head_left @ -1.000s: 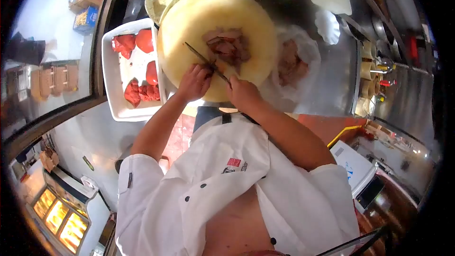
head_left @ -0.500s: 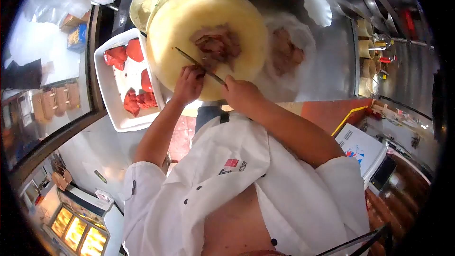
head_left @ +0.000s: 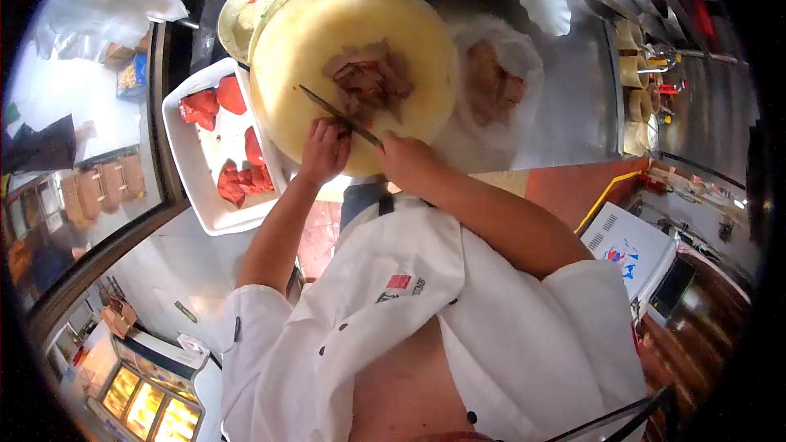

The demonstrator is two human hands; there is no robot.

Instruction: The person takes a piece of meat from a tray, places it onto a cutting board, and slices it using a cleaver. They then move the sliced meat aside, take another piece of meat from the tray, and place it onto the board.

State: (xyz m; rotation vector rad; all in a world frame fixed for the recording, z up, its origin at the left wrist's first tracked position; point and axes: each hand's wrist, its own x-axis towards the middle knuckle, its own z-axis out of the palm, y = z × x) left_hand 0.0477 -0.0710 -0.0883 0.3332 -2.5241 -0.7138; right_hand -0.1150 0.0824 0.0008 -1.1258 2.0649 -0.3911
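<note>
My right hand (head_left: 405,160) is closed around the handle of a knife (head_left: 332,110), whose blade slants up and left over a round yellow cutting board (head_left: 286,41). Beside the blade, at the board's near edge, my left hand (head_left: 326,149) rests with its fingers curled. Whatever lies beneath those fingers is hidden. Beyond the knife, a pile of sliced meat (head_left: 372,78) sits in the middle of the board.
On the left, a white tub (head_left: 192,172) holds several pieces of dark red meat (head_left: 199,109). A bowl (head_left: 246,20) stands at the board's far left. To the right, a clear plastic bag (head_left: 524,90) contains more meat on the metal counter (head_left: 577,106).
The view has tilted slightly. Both hands and the knife stay in nearly the same place on the board, with only a small shift of the blade.
</note>
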